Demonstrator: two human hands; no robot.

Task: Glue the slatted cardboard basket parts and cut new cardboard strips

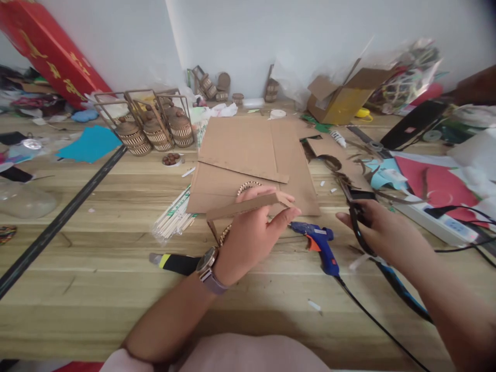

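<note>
My left hand (250, 240), with a watch on its wrist, is closed round a bent brown cardboard strip (232, 207). A beaded or striped ring (248, 185) shows partly behind that hand; whether it is joined to the strip is hidden. On the right, my right hand (382, 227) grips black-handled scissors (355, 227), their blades pointing away from me among brown scraps. Between the hands lies a blue glue gun (320, 243) with an orange trigger. Large cardboard sheets (240, 142) lie flat just beyond my left hand.
Small striped baskets (157, 138) in frames stand at the back left, near a dish of brown beads (171, 159). Bagged sticks (174, 217) and a black-handled tool (178, 263) lie left. A white power strip (437, 219), cables and an open carton (344, 95) occupy the right.
</note>
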